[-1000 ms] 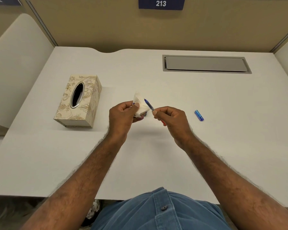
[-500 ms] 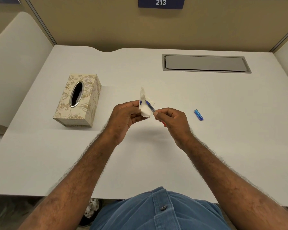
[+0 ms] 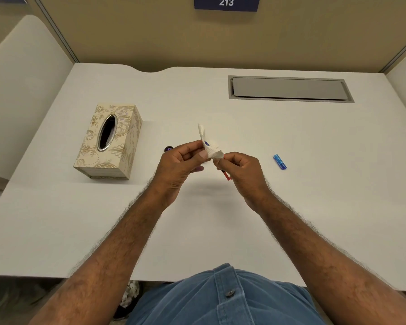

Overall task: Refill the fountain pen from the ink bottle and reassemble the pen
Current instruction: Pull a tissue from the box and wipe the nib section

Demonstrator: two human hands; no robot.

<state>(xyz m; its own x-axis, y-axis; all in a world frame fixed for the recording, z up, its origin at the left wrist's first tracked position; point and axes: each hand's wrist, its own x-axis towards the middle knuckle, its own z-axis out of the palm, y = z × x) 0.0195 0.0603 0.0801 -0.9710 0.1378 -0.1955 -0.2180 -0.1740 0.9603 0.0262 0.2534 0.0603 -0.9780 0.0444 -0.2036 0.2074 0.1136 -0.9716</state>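
Observation:
My left hand (image 3: 181,165) pinches a white tissue (image 3: 209,146) with a blue ink stain, wrapped over the front end of the pen. My right hand (image 3: 242,174) grips the pen section; only its red rear end (image 3: 226,175) shows below my fingers, and the blue tip is hidden by the tissue. A small blue pen part (image 3: 279,161) lies on the desk to the right of my right hand. A dark round object (image 3: 168,149), possibly the ink bottle, peeks out behind my left hand; most of it is hidden.
A patterned tissue box (image 3: 108,141) stands on the white desk (image 3: 197,231) to the left. A grey cable tray lid (image 3: 290,89) is set into the desk at the back right. Beige partition walls close off the back and sides.
The tissue has moved over the pen's blue tip, which was visible earlier and is now covered. My hands have come closer together.

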